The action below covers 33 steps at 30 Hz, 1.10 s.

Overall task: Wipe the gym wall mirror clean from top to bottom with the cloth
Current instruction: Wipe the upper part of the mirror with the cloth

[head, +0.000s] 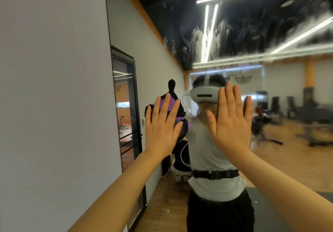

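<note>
The mirror [234, 51] fills the right of the view, its left edge meeting a plain grey wall [54, 87]. Its upper part is streaked with wet, whitish smears over the reflection of a dark ceiling and long strip lights. Lower down it shows a gym hall with a wooden floor, orange trim, dark exercise machines and a black-framed door [126, 109] in the side wall. It also reflects the person, wearing a white headset, a grey shirt and a black belt.

Both hands are raised flat against the glass with fingers straight and together. The left hand [162, 125] presses the cloth [175, 103] onto the mirror near its left edge, at about head height. The cloth is black and purple, bunched under the palm. Its long axis runs roughly upright, with a thin black tip pointing up above the fingertips and a purple fold showing beside the thumb. The right hand [232, 121] lies open on the glass just beside it, holding nothing.
</note>
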{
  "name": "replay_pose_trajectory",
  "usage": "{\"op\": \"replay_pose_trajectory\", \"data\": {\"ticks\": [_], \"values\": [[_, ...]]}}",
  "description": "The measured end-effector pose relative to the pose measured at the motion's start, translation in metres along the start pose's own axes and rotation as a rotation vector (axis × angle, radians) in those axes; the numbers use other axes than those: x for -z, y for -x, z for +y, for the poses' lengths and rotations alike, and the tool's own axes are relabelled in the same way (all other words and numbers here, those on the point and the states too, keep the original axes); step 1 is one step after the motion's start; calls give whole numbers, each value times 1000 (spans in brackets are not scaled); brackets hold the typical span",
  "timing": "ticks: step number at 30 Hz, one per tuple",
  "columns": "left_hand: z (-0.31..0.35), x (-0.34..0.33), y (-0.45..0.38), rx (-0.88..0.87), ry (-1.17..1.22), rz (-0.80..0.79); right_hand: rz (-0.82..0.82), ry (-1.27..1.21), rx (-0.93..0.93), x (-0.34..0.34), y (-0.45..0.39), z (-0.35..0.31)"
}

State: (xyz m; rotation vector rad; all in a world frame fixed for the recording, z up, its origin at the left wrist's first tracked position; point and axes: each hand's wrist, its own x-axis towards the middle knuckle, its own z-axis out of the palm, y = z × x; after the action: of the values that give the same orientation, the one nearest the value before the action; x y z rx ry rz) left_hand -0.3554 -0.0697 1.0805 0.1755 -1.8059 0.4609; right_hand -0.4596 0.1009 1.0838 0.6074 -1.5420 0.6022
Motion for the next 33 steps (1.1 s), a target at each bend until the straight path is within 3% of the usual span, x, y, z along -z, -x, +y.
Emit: {"op": "replay_pose_trajectory", "data": {"ticks": [5,13,26,33], "values": [[-14,7,-34,-40,-3,20,8,15,-1,-1,1,1],[-28,24,-113,148,26,35,13,35,6,-2,2,1],[-16,1,-21,11,30,57,1,27,5,-2,1,1],[-25,4,-20,-94,5,40,1,14,0,-2,0,1]]}}
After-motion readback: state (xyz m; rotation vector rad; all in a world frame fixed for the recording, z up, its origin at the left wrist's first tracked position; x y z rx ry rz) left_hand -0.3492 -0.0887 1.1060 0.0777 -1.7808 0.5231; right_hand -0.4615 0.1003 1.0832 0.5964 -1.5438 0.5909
